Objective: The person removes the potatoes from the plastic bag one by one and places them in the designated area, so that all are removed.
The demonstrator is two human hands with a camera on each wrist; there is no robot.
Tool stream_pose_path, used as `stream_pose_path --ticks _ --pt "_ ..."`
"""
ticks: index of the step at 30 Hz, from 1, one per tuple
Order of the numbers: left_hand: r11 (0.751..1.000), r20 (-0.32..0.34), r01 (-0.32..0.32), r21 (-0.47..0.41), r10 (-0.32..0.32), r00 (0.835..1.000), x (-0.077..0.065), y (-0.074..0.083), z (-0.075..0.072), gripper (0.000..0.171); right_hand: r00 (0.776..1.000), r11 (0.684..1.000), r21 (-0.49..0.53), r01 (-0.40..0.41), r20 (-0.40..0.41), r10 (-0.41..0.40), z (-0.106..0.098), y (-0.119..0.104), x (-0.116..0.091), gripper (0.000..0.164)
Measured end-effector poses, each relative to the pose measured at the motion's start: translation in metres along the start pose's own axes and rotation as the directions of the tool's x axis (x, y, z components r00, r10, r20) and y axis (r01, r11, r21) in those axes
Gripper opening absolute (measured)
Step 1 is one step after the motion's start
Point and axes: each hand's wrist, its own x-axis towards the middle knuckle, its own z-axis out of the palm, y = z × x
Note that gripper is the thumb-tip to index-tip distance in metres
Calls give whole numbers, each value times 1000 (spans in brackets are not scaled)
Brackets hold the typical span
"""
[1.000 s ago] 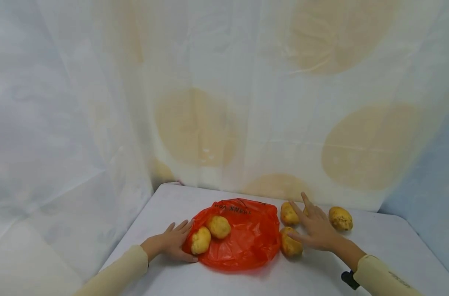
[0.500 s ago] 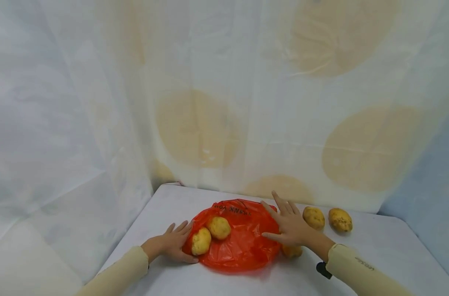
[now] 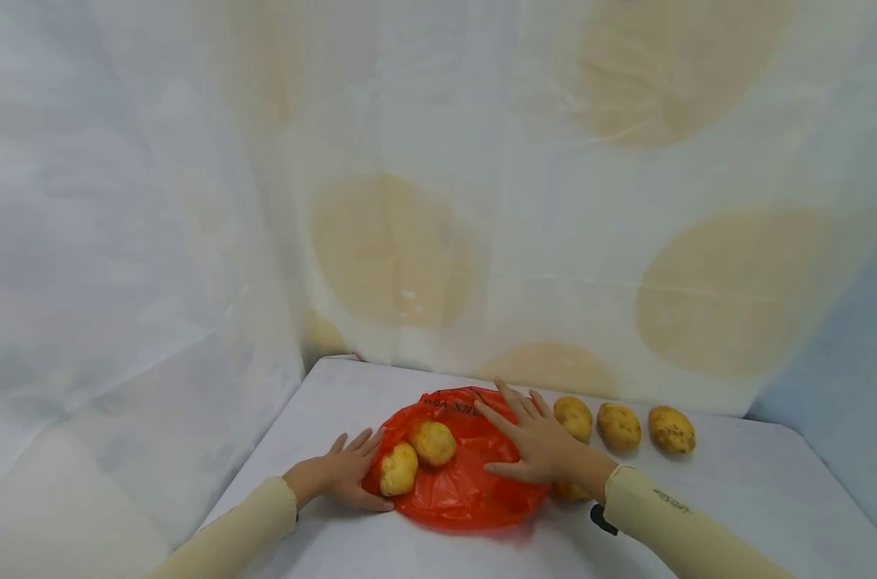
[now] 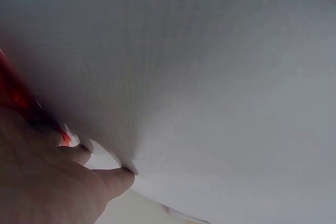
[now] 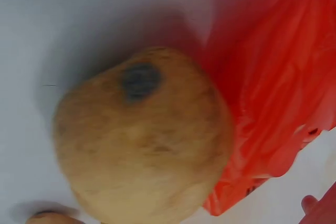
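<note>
A red plastic bag (image 3: 474, 500) with dark lettering lies flattened on the white table. Two potatoes, one nearer (image 3: 398, 470) and one farther (image 3: 432, 443), sit at its left side. My left hand (image 3: 346, 474) rests at the bag's left edge, fingers spread; its fingertips touch the tabletop in the left wrist view. Over the bag's right part is my right hand (image 3: 539, 441), fingers straight and spread, holding nothing; contact with the bag cannot be told. A potato (image 3: 572, 491) is mostly hidden beneath the right wrist. In the right wrist view a potato (image 5: 147, 140) with a dark spot lies against the bag (image 5: 278, 87).
Behind the right forearm, three potatoes stand in a row: left (image 3: 572, 417), middle (image 3: 618, 427) and right (image 3: 672, 430). A pale curtain with tan circles (image 3: 395, 249) hangs along the table's (image 3: 742, 498) back edge.
My right hand has moved left, from above the right-hand potatoes to over the bag, uncovering the row of potatoes behind. The left hand and the bag stay nearly where they were.
</note>
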Motion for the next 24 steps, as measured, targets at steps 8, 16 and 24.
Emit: stream_pose_path --ticks 8,16,24 --pt "1000 -1 2 -17 -2 1000 2 -3 5 117 997 998 39 42 55 -44 3 -20 13 94" --pt "1000 8 4 -31 -3 1000 1 -4 9 116 997 995 75 70 26 -73 15 -47 25 97" --pt "1000 6 4 0 -4 1000 2 -6 10 116 993 984 154 91 61 -101 15 -76 43 98"
